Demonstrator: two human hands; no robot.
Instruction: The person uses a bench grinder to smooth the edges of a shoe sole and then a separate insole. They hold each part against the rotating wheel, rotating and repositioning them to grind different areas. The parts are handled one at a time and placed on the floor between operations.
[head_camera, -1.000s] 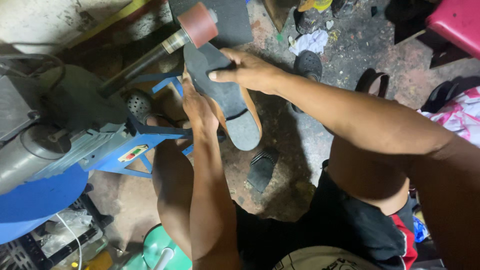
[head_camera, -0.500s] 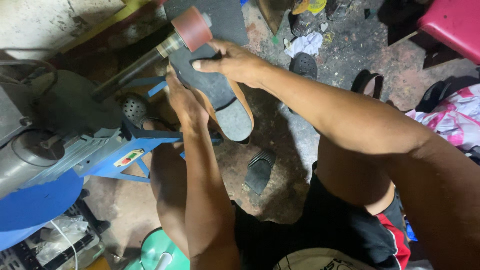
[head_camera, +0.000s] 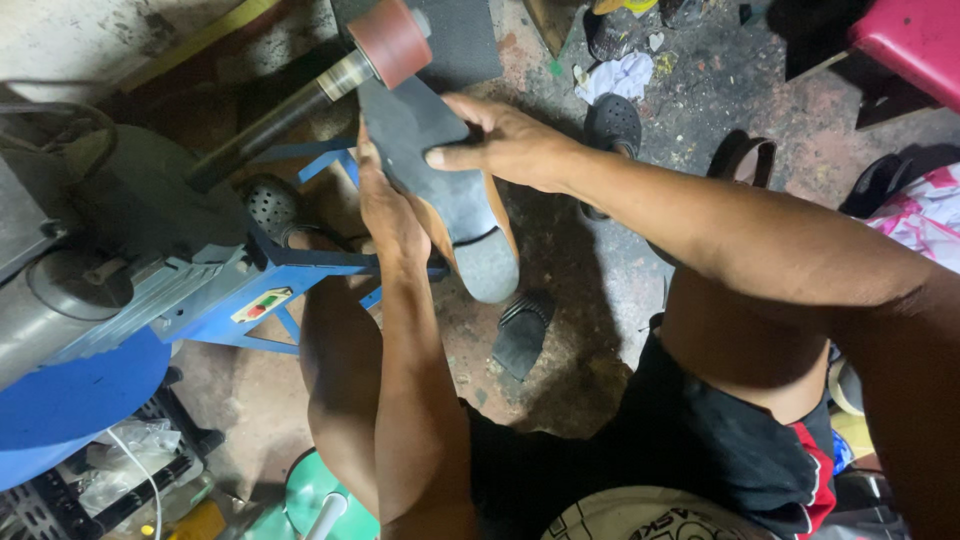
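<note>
Now both hands grasping shoe (head_camera: 450, 190) (sole up): left hand (head_camera: 385, 205), right hand (head_camera: 505, 140), toe against sanding drum (head_camera: 388, 40).

Concrete floor (head_camera: 600, 300) was stained and littered. A small black ribbed rubber piece (head_camera: 522, 335) lay on it below centre. A black perforated clog (head_camera: 612, 125) sat near a crumpled white rag (head_camera: 622, 75). A red plastic stool (head_camera: 910, 45) stood at upper right. A round green stool seat (head_camera: 310, 495) showed at the bottom edge.
</note>
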